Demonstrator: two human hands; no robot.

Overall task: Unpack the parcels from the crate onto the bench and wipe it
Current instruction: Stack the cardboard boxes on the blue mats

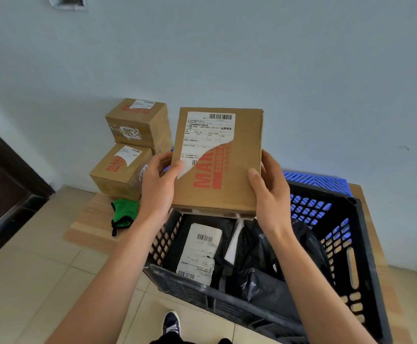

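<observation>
A flat cardboard parcel [223, 167] with red print and a torn shipping label is held up above the black crate [351, 264]. My left hand [156, 184] grips its left edge, and my right hand [270, 192] grips its right edge. Inside the crate lie a black bag parcel with a white label [198, 254] and other black plastic bags [264, 269]. Two cardboard boxes, the upper one [138, 122] stacked on the lower one [120, 171], stand on the low wooden bench [91, 224] against the wall. A green cloth [124, 214] lies on the bench in front of them.
A blue crate [316, 194] sits behind the black one. A dark door [1, 184] is at the left. The floor is tiled, and my shoe [171, 324] shows at the bottom.
</observation>
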